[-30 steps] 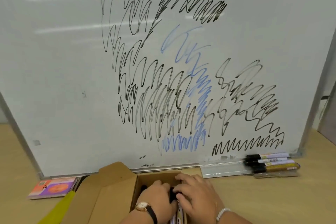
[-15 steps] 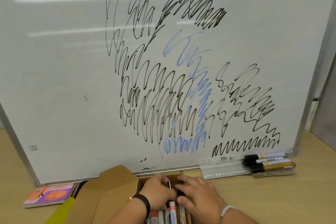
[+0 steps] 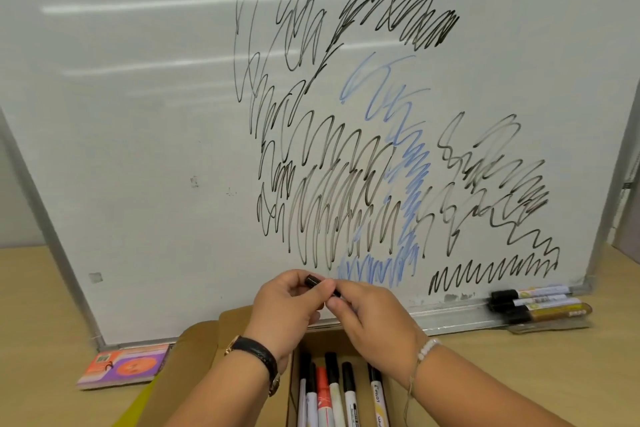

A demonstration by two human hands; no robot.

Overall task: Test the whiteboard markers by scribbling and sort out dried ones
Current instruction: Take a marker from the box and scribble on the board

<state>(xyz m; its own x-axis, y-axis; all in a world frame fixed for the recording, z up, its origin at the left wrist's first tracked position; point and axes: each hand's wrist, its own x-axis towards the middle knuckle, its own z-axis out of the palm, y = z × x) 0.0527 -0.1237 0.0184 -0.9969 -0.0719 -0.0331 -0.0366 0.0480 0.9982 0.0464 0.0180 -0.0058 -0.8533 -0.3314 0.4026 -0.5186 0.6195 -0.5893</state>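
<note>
A whiteboard (image 3: 138,135) covered in black and blue scribbles leans upright on the desk. In front of its lower edge I hold a marker with a black cap (image 3: 317,283) in both hands. My left hand (image 3: 287,305) pinches the cap end, and my right hand (image 3: 370,315) grips the barrel, which is hidden inside the fingers. Below my hands an open cardboard box (image 3: 207,367) holds several markers (image 3: 337,392), one with a red cap. Three markers (image 3: 536,303) lie on the board's tray at the right.
An orange and purple eraser block (image 3: 124,367) lies on the wooden desk (image 3: 34,340) at the board's lower left. A yellow-green object (image 3: 138,406) peeks out beside the box flap. The board's metal frame (image 3: 620,163) runs along the right.
Both hands have risen out of the box, bringing one black-capped marker up in front of the board's lower edge. The markers left in the box are now uncovered.
</note>
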